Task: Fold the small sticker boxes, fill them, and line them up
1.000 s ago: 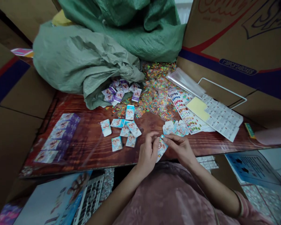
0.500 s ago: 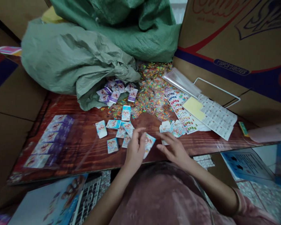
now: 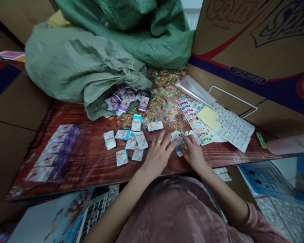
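The blue-and-white carton (image 3: 178,152) lies at the near edge of a small cluster of white-backed cartons (image 3: 175,134), toward the front of the red-brown wooden table (image 3: 91,170), between the two hands. The right hand (image 3: 193,152) curls over it from the right, thumb and forefinger bent at its edge; whether they truly pinch it, I cannot tell, as the fingers cover part of it. The left hand (image 3: 158,153) lies back upward just left of it, ring on one finger, its fingers loosely spread with nothing visible in their grip. To part one carton cleanly, it would seem best to catch a single edge between right thumb and fingertip while the left fingertips steady the others, pressing lightly, since the card looks thin and easy to crease. The spread of blue-and-white boxes (image 3: 136,122) farther left is best kept clear of the left wrist. Beyond lie many bright small pieces (image 3: 167,98), purple boxes (image 3: 124,105) at the grey-green sack (image 3: 73,64), and, on the right, a sticker sheet (image 3: 192,118) near the cluster and a label sheet (image 3: 234,125).
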`<state>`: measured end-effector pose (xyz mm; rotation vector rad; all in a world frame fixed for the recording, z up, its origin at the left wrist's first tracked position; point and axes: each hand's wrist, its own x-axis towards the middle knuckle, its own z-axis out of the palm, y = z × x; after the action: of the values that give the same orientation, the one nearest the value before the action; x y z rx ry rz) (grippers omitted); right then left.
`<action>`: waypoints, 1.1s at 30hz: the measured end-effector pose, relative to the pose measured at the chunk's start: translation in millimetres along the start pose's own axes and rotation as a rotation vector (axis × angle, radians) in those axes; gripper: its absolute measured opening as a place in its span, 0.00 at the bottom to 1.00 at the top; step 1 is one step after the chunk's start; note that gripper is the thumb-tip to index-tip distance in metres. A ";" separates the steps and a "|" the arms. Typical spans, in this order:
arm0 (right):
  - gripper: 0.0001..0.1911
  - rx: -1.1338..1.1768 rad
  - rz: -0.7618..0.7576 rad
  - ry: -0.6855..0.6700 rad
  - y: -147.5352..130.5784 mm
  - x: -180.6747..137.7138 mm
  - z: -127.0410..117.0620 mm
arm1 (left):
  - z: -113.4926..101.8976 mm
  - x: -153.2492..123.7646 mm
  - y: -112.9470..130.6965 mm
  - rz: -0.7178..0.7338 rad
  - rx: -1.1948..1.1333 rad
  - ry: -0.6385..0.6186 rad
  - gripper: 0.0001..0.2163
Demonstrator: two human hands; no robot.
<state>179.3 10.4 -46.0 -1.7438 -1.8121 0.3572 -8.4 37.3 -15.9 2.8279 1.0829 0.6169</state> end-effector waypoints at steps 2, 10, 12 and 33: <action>0.20 0.237 0.027 -0.018 1.0 3.3 -3.4 | 5.4 5.9 3.0 0.033 -0.034 -0.066 0.21; 0.12 0.441 -0.024 0.136 -3.7 15.8 -23.1 | 15.2 16.9 -1.9 -0.477 -0.786 -0.052 0.05; 0.09 0.262 -0.095 0.273 -9.3 13.0 -24.9 | 17.9 14.9 -2.2 -0.659 -1.129 -0.002 0.07; 0.08 0.082 -0.344 0.030 -21.4 3.2 -35.5 | 0.3 17.9 21.1 -0.374 -0.671 0.004 0.13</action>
<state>182.6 4.0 -5.1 -1.3428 -2.0012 0.2573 17.1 33.1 -6.0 1.9999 1.1003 0.7652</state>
